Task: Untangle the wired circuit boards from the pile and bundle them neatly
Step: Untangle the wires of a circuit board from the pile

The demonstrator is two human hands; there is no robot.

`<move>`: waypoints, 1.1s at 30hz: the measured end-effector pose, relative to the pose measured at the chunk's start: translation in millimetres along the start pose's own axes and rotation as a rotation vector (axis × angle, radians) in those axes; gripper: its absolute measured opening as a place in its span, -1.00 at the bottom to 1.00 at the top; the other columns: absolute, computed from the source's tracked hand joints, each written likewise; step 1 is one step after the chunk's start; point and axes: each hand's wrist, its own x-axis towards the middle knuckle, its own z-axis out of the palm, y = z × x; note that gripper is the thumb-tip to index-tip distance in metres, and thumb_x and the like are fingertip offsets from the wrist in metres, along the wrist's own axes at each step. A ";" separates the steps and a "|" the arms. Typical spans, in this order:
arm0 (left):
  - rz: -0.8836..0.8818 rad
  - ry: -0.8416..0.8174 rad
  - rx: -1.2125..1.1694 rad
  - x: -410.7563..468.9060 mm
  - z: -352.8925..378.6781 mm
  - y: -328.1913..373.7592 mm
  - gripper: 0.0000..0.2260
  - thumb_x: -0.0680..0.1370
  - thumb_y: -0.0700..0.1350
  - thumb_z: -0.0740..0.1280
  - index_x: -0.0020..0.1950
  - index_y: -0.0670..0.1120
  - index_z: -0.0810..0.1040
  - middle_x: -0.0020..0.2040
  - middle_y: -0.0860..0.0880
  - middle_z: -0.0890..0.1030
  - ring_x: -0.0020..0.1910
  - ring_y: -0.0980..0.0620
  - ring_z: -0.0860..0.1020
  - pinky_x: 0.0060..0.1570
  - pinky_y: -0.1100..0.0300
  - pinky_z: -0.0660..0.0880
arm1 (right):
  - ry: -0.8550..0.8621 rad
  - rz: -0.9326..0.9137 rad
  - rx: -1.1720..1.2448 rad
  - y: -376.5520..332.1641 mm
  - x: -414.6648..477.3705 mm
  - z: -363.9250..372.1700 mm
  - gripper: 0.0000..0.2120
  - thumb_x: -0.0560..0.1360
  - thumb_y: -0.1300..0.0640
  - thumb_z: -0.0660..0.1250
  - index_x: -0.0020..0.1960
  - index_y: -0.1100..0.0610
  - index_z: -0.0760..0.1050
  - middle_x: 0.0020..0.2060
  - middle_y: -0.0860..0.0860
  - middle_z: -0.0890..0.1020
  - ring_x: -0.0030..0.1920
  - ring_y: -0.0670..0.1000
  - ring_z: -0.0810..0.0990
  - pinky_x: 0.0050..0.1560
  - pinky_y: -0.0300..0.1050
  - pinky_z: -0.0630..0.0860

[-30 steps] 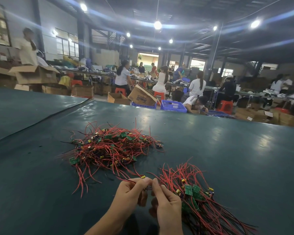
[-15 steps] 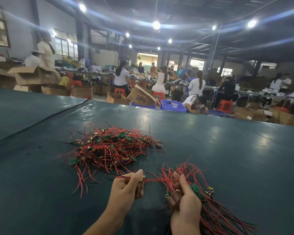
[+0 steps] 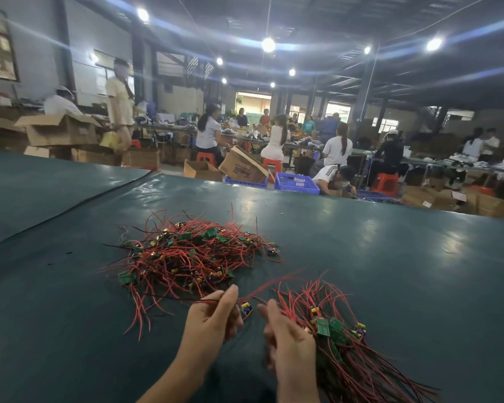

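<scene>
Your left hand pinches a wired board, its lead running toward two o'clock. Your blurred right hand, grip unclear, no longer stretches it.

Left grip tight, right grip blurred

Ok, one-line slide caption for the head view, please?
Left hand pinches one wired board by its red lead, right hand at the bundle, tangled pile behind on the green table.

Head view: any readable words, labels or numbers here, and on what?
Tilted brown cardboard box: blue print, upside down, possibly "Tempo", blurred.
Green circuit boards: markings too small to read.
White labels on cardboard boxes at right: too small to read.
</scene>
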 end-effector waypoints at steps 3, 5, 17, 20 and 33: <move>-0.028 -0.105 0.006 -2.8 5.0 -4.2 -0.71 0.49 -0.04 0.34 -0.39 -0.16 0.50 -0.50 -0.09 0.48 -0.54 0.06 0.40 -0.51 0.30 0.35 | -0.056 -0.089 -0.055 3.8 -6.3 9.9 -0.72 0.49 0.08 0.38 -0.35 0.10 0.70 -0.62 -0.07 0.46 -0.59 -0.16 0.36 -0.52 -0.31 0.31; -0.038 -0.177 0.019 -5.1 6.3 -6.3 -0.73 0.43 0.02 0.35 -0.38 -0.13 0.55 -0.48 -0.07 0.48 -0.51 0.08 0.42 -0.48 0.29 0.35 | -0.034 -0.100 -0.037 3.9 -6.4 12.6 -0.69 0.51 0.16 0.37 -0.39 0.09 0.70 -0.57 0.00 0.58 -0.57 -0.18 0.47 -0.49 -0.34 0.39; 0.029 -0.203 0.103 -6.9 7.3 -2.9 -0.63 0.55 -0.12 0.30 -0.48 -0.07 0.49 -0.50 -0.05 0.45 -0.50 0.04 0.41 -0.41 0.21 0.38 | 0.327 0.023 0.192 2.5 15.3 -4.6 -0.78 0.40 0.17 0.51 -0.42 0.10 0.67 -0.58 -0.02 0.47 -0.60 -0.06 0.37 -0.49 -0.24 0.39; 0.049 -0.190 0.100 -6.8 6.5 1.8 -0.66 0.49 -0.03 0.30 -0.48 -0.07 0.48 -0.50 -0.07 0.45 -0.49 0.03 0.42 -0.41 0.23 0.39 | 0.434 0.043 0.301 -6.0 20.8 -16.7 -0.84 0.38 0.19 0.51 -0.37 0.13 0.68 -0.62 -0.09 0.42 -0.65 -0.15 0.24 -0.63 -0.33 0.24; -0.090 -0.209 0.024 -4.5 0.3 -2.2 -0.60 0.42 0.16 0.27 -0.48 -0.09 0.46 -0.48 -0.14 0.49 -0.51 0.01 0.44 -0.41 0.22 0.41 | 0.078 0.018 0.010 5.2 9.7 -10.2 -0.61 0.42 -0.13 0.38 -0.32 0.20 0.64 -0.48 0.10 0.43 -0.47 0.02 0.37 -0.43 -0.19 0.33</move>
